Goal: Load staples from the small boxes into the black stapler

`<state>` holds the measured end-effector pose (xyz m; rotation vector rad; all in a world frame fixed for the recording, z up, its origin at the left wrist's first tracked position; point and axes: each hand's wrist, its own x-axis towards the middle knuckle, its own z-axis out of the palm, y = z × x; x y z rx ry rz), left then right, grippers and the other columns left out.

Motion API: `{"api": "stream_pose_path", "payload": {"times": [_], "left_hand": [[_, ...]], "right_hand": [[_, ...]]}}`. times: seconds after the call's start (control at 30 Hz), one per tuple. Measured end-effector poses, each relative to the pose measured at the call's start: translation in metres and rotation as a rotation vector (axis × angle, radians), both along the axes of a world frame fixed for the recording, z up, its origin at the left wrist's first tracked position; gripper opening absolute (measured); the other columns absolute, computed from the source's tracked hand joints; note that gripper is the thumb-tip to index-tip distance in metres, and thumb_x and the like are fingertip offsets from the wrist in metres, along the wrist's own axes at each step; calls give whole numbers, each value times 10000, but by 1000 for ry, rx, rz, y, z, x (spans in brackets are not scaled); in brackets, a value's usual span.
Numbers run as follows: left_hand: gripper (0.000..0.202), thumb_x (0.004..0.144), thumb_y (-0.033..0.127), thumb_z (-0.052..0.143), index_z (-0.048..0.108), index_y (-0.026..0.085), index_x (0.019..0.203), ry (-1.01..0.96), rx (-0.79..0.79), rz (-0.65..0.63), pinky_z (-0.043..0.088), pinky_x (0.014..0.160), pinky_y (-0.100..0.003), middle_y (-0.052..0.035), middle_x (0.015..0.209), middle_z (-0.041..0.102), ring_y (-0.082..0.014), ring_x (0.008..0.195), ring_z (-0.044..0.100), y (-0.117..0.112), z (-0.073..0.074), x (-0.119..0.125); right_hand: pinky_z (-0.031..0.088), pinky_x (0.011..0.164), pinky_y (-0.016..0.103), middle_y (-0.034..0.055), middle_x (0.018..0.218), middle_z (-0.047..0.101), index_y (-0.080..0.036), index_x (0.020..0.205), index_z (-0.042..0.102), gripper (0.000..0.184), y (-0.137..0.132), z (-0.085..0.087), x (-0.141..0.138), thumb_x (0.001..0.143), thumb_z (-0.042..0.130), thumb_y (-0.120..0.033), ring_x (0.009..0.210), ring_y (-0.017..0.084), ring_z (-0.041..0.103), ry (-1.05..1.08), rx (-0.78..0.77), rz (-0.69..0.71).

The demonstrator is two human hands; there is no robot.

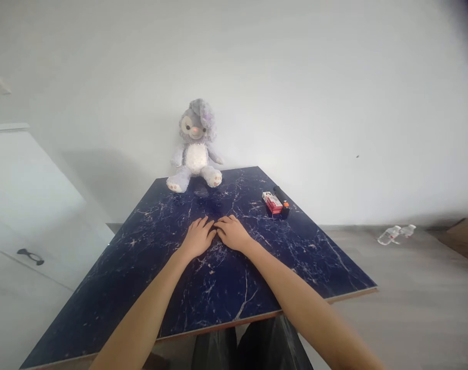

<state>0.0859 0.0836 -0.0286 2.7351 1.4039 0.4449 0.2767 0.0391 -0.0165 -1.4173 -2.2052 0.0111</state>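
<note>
Both my hands lie palm down on a dark blue, marble-patterned table [141, 267], close together near its middle. My left hand [198, 237] rests with its fingers stretched forward and holds nothing. Beside it, my right hand [233, 232] lies flat with fingers spread, also holding nothing; the fingertips of the two hands nearly meet. A grey plush rabbit [196, 156] with a white belly sits upright at the far edge, against the wall. To the right of my hands are a small red and white box [272, 203] and a black cylindrical object [283, 201] with an orange spot.
A white cabinet [29, 205] with a dark handle [31, 256] stands left of the table. Clear plastic bottles [390, 235] lie on the grey floor at the right, with a brown cardboard box [463, 239] farther right. A pale wall [315, 103] rises behind the table.
</note>
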Motion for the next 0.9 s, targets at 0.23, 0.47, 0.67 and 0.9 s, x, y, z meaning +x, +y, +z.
{"api": "stream_pose_path", "payload": {"times": [0.23, 0.47, 0.67, 0.9], "left_hand": [[581, 993, 528, 308, 515, 213, 1436, 19, -3, 19, 288, 1138, -542, -124, 1539, 422, -365, 1423, 334, -4, 5, 3], [530, 983, 454, 373, 577, 143, 1361, -9, 6, 102, 326, 1123, -495, -143, 1483, 492, -341, 1375, 411, -5, 9, 9], [461, 967, 441, 406, 660, 166, 1236, -125, 21, 99, 416, 1024, -447, -149, 1289, 651, -329, 1223, 563, -13, 23, 15], [425, 983, 404, 357, 700, 226, 1159, -234, 218, 157, 454, 872, -364, -94, 914, 756, -263, 840, 694, -21, 38, -24]], "right_hand": [[354, 968, 347, 79, 1187, 649, -234, 1138, 703, 273, -2, 3, 0, 979, 481, -218, 1044, 194, 544, -9, -23, 15], [368, 959, 342, 76, 1145, 667, -218, 1129, 705, 278, -1, 6, 0, 968, 482, -177, 1002, 184, 555, 45, -35, 30], [389, 1008, 382, 97, 1246, 606, -236, 1307, 605, 395, -4, 6, -1, 934, 489, -175, 1112, 215, 549, 97, -57, 27], [276, 1150, 452, 163, 1467, 430, -139, 1444, 433, 510, -15, 34, 39, 948, 441, -258, 1357, 272, 372, 240, 312, -259]]}}
